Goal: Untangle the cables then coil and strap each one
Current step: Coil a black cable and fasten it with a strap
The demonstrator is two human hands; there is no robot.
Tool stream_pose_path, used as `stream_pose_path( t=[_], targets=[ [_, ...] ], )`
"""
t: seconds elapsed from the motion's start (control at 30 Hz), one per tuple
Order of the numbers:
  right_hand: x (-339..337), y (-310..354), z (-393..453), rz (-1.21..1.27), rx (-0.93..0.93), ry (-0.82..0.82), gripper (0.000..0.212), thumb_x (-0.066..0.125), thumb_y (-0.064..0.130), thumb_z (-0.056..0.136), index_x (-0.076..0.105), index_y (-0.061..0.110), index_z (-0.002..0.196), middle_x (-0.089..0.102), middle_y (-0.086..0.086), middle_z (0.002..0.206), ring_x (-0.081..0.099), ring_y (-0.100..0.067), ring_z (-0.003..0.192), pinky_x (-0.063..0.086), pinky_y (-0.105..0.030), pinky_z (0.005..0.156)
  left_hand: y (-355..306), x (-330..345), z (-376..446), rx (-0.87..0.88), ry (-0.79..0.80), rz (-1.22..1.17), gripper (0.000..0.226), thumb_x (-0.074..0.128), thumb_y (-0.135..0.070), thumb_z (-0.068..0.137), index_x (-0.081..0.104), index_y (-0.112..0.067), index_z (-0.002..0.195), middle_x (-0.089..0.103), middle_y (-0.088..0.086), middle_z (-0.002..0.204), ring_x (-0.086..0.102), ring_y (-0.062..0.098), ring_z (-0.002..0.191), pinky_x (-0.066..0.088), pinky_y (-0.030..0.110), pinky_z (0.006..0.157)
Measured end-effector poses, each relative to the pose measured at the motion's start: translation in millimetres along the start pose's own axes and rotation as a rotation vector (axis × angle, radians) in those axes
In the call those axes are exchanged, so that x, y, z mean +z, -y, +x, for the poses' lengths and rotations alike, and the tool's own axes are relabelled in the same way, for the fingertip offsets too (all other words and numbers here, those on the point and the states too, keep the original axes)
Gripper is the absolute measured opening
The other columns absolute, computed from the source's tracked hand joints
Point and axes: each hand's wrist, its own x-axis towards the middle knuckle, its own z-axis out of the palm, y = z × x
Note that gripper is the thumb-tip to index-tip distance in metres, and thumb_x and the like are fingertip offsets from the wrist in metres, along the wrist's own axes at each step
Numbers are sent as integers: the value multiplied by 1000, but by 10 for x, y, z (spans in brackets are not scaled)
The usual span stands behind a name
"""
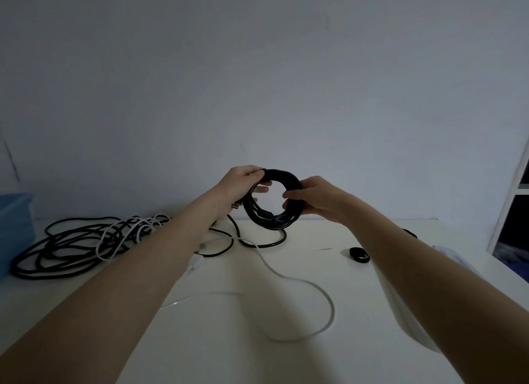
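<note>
A black cable wound into a round coil [274,222] is held up above the white table [229,349]. My left hand [243,183] grips the coil's left side, thumb over the top. My right hand [312,197] grips its right side. A loose black tail [266,243] hangs from the coil to the table. Left of it lies a tangle of black cable [57,252] mixed with white cable [120,235]. A long white cable [315,289] loops across the table's middle. A black strap [359,254] lies on the table under my right forearm.
A blue bin [14,229] stands at the table's left edge. A white shelf unit [515,195] rises at the right. A white rounded object [455,257] sits at the table's right side. The wall stands close behind the table.
</note>
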Motion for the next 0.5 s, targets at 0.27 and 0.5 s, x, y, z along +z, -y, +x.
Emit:
stream_pose_path(
  t=[0.27,0.5],
  targets=[
    [215,173,141,-122,-43,-32,22,55,3,92,57,-8,111,65,-11,78,63,-15,69,56,-21,65,-58,-296,10,133,-94,295,13,63,-15,89,70,-9,98,69,2,81,63,11,75,48,22,82],
    [1046,524,542,68,-66,304,46,65,16,88,45,12,129,66,-11,109,68,-26,95,55,-35,86,158,-1264,-163,37,-535,-150,14,57,-5,92,65,1,102,64,8,76,60,14,67,54,17,69]
  ],
)
